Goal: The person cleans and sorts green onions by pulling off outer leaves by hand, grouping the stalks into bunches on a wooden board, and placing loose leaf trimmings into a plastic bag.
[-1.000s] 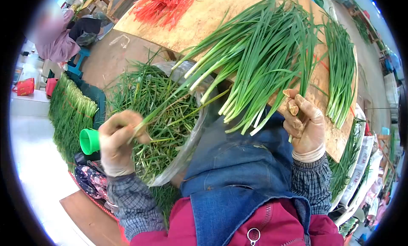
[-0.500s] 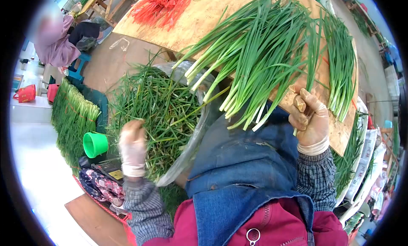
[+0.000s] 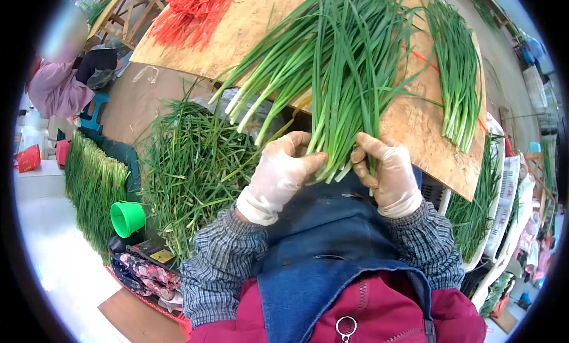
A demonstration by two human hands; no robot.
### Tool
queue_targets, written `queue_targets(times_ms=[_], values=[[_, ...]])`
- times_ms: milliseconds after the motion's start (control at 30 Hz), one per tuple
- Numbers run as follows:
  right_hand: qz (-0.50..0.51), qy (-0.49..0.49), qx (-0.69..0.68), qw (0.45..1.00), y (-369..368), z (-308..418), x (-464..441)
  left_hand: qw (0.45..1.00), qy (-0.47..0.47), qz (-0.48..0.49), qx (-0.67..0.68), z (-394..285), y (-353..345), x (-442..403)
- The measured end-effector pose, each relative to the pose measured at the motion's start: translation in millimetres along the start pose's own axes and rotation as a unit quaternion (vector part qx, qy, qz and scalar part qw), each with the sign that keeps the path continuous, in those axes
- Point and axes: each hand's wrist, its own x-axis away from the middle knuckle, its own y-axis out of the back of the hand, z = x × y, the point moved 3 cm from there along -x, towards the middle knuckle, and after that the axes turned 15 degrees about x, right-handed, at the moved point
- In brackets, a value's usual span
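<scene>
Long green stalks with pale ends (image 3: 349, 88) lie fanned over the near edge of the wooden board (image 3: 427, 126). At the left side of their pale ends is my gloved left hand (image 3: 284, 171), its thumb and fingers closed around some stalk ends. My gloved right hand (image 3: 388, 174) pinches a few stalks beside them, just right of the bunch. A separate bundle of green stalks (image 3: 456, 76) rests on the board's right part. Below the board on the left is a heap of loose green leaves (image 3: 189, 171) in a clear plastic bag.
Red strips (image 3: 192, 14) lie at the board's far left. Bundled greens (image 3: 95, 183) and a green cup (image 3: 127, 218) stand at the left. Another person (image 3: 59, 88) sits at the upper left. A white crate with greens (image 3: 477, 200) is at the right.
My left hand has come from over the leaf heap to the stalk ends and closed there. My right hand has moved left, beside the bunch. The whole view has shifted slightly.
</scene>
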Motion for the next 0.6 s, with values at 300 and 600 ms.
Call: queue_targets(times_ms=[300, 600], values=[[0.024, 0.051, 0.004, 0.998, 2, 4, 3, 0.994, -0.089, 0.001, -0.065, -4, -14, -1], [0.038, 0.055, -0.066, 0.996, 6, 3, 8, 0.949, -0.202, 0.008, -0.243, -16, -24, 16]])
